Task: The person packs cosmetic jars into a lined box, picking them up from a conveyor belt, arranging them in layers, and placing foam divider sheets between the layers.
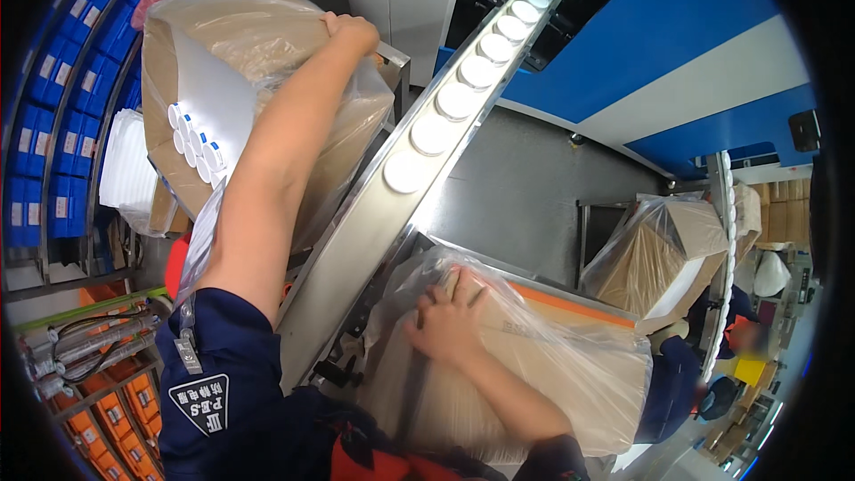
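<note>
My left arm reaches across a large cardboard box (276,18) lined with clear plastic. At its far right rim, my left hand (354,33) is closed over the plastic liner (370,85). Inside this box several white round pieces (198,141) with blue marks are stacked beside a white sheet (214,80). My right hand (450,316) lies with fingers apart on a second plastic-covered cardboard box (534,352), near its far left corner. Between the two boxes a narrow metal conveyor (343,236) carries a row of white round lids (428,134).
Blue bins (67,151) line the shelves at the left, with orange bins (111,410) below. A blue and white machine (659,71) stands beyond the conveyor. Another plastic-covered box (659,258) is at the right, near a person in dark clothing (668,387).
</note>
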`<state>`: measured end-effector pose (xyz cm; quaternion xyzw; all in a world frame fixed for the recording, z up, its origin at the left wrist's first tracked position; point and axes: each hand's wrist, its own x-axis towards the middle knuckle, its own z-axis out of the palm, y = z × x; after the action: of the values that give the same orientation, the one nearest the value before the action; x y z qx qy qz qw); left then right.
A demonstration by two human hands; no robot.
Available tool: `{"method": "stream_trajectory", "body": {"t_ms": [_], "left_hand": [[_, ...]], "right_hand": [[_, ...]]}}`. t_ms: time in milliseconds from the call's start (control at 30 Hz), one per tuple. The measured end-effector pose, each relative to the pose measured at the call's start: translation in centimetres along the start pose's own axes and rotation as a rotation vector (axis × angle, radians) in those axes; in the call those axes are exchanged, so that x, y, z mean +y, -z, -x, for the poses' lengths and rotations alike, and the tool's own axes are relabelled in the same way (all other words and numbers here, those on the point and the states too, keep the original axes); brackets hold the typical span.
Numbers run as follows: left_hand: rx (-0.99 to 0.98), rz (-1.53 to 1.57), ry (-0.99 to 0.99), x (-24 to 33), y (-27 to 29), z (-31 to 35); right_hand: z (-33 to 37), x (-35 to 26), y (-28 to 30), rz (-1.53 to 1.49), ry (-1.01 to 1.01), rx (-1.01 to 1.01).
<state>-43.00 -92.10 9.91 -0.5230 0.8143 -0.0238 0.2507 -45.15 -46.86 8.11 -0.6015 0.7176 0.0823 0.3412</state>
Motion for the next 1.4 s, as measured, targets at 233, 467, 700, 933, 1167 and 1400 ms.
{"method": "stream_trajectory", "body": {"t_ms": [233, 467, 700, 933, 1167, 1400], "left_hand": [[0.472, -0.024, 0.029, 2.2, -0.9, -3.7], [0.737, 0.45, -0.12, 3.4, -0.4, -10.2], [0.702, 0.126, -0.141, 2.3, 3.4, -13.2], [0.644, -0.033, -0.257, 2.2, 4.8, -16.0], [0.871, 0.16, -0.21, -0.4, 3.7, -19.3], [0.942, -0.039, -0.321, 0.8, 3.1, -20.3]], "right_hand": [[-5.0, 5.1, -1.1, -0.225, 0.031, 0.139], [-6.6, 6.4, -1.3, -0.156, -0.184, 0.231], [-6.6, 7.1, -1.1, -0.221, -0.132, 0.222], [-6.8, 7.0, -0.9, -0.227, -0.157, 0.268], [-7.3, 6.5, -0.4, -0.217, -0.122, 0.26], [-7.1, 7.1, -0.1, -0.223, -0.158, 0.243]]}}
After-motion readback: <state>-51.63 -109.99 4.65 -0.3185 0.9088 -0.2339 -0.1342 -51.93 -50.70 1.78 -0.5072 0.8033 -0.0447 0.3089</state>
